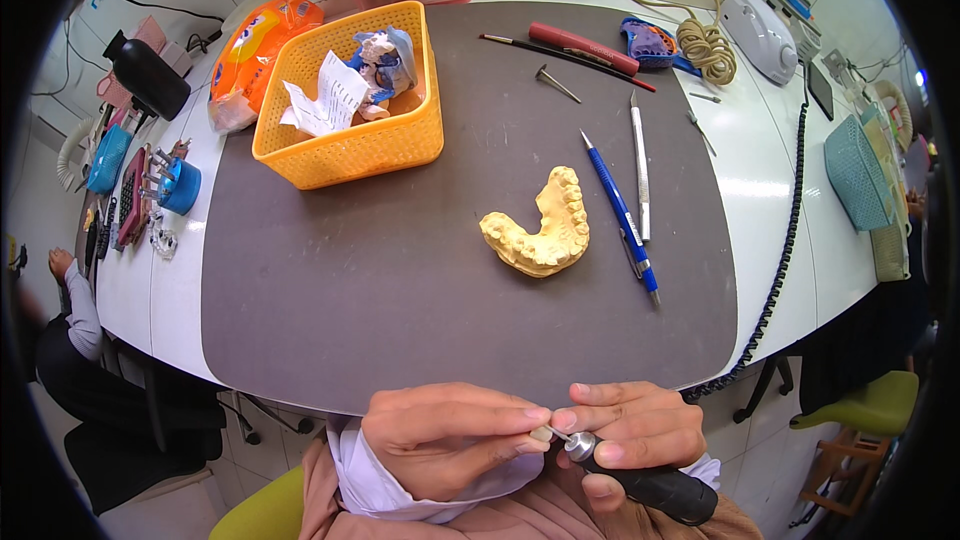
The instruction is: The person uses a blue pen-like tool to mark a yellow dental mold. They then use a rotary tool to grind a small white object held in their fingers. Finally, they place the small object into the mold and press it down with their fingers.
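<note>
Close to my body, below the mat's front edge, my left hand (440, 440) pinches a small pale tooth-like piece (541, 434) between thumb and fingertips. My right hand (645, 428) is wrapped around a black rotary handpiece (665, 493) with a metal collar. Its thin bur points left and meets or nearly meets the piece; actual contact is too small to tell. Beyond the hands, a cream plaster dental cast (545, 243) of an arch rests on the grey mat (340, 310). A blue mechanical pencil (618, 210) and a silver craft knife (640, 170) lie right of it.
A yellow basket (350, 160) with crumpled paper stands back left, beside an orange bag (265, 45). Brushes (560, 50) and a red-handled tool (583, 47) lie at the back. The coiled black cord (785, 260) runs down the right side. Another person's hand (61, 263) shows far left.
</note>
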`<state>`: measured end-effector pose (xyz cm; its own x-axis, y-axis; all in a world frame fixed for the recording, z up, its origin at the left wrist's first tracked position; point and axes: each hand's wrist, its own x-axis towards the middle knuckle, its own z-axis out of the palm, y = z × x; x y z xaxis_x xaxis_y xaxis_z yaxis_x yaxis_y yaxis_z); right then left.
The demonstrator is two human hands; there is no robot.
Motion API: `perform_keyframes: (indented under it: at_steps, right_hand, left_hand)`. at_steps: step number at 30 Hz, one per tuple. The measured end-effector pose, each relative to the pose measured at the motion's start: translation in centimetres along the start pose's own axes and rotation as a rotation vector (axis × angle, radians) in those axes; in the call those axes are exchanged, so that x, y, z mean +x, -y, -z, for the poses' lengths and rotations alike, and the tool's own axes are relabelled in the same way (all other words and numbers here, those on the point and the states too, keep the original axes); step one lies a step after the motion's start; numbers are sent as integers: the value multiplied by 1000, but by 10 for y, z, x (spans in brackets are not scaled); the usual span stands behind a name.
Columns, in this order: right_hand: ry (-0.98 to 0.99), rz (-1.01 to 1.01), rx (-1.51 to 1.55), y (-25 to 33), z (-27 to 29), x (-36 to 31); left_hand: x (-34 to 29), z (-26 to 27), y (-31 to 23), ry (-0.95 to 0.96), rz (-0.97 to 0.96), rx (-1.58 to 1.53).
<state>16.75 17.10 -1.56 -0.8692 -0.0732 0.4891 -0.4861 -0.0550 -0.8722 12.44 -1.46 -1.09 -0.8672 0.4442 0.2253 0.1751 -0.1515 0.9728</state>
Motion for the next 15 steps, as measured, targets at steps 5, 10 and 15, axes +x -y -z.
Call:
perform_keyframes:
  at_steps: [5,10,15]
  right_hand:
    - [70,49,42,1,4,2]
    - [0,8,-32,1,-1,0]
    - [-25,-26,-22,5,-3,0]
  left_hand:
    - [0,-1,1,-15,-21,-2]
    - [1,-2,2,-19,-29,-2]
    - [-1,0,2,-12,-26,11]
